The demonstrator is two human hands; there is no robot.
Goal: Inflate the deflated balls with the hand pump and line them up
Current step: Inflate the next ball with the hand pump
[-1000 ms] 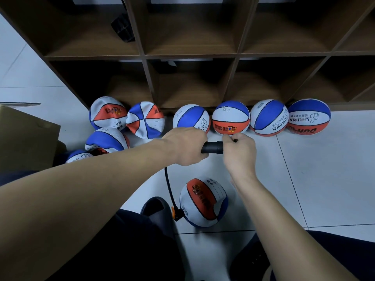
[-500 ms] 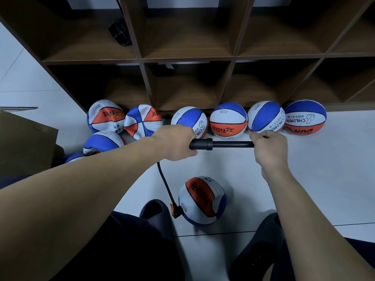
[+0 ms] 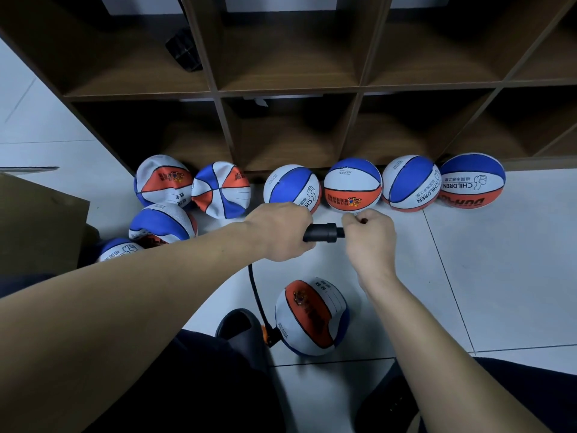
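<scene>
Mid-frame, left hand [image 3: 281, 234] is fisted around the black pump [image 3: 323, 233] barrel, held level. Right hand [image 3: 370, 234] is curled tight around the plunger handle, butted against the barrel end, so the rod is fully in: bottom of a stroke, by my read. The handle itself is hidden inside the fist. Black hose [image 3: 256, 295] drops from under the left hand to an orange fitting at the left side of the ball [image 3: 312, 317] on the floor, lower centre, beside a dark slipper [image 3: 240, 328]. This ball looks nearly round, though firmness can't be told. Four round balls [image 3: 352, 185] sit in a row along the shelf [image 3: 287, 89] base, centre to right. Left of them, four saggy ones [image 3: 221, 190] are bunched near a cardboard box [image 3: 40, 226], likely not yet pumped. To do this step well: keep the barrel hand fixed and level, pull the handle straight out along the rod axis and push straight back, full strokes, no sideways bending. Leave slack in the hose so nothing tugs the needle at the valve; a yank could pop it out or roll the ball. Steady the ball with a foot if it shifts. Press-check firmness before unplugging, then set it at the left end of the row.
</scene>
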